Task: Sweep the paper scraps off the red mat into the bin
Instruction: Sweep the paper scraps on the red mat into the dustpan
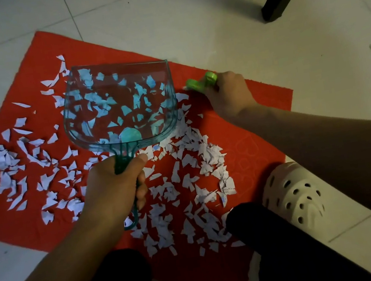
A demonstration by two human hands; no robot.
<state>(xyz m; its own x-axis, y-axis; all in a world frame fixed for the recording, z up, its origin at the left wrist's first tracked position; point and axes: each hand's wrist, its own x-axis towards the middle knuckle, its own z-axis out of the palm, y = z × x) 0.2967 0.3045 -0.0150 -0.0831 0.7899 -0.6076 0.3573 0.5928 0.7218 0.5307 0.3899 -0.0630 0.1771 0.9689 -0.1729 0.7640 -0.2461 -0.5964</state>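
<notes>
The work was judged to be at its opening step, the gathering of scraps toward the pan, since the paper scraps [185,179] were seen scattered over most of the red mat [258,114] and no bin was in view. A translucent teal dustpan [119,102] was held by its handle in the left hand [116,187], the grip closed firmly round the handle with the thumb laid along its top; the pan was seen over the middle of the mat with its open edge pointing away from the person, and whether that edge touched the mat could not be told. The scraps seen through its clear floor could not be told as lying in it or beneath it. A green brush [202,81] was held in the right hand [228,94], the grip curled tight about its handle, just beside the pan's right wall near the mat's far edge; its bristles were largely hidden. The scraps lay well spread on both sides of the left grip, a dense band between the two hands and toward the knees, another patch off to the left. The next move was judged to call for the pan's edge to be pressed flat to the mat and the brush to be drawn across the nearest scraps toward it, lightly, as such light paper would likely flutter aside. A pale perforated clog [295,195] rested on the tiled floor [182,7] at the mat's near right corner.
</notes>
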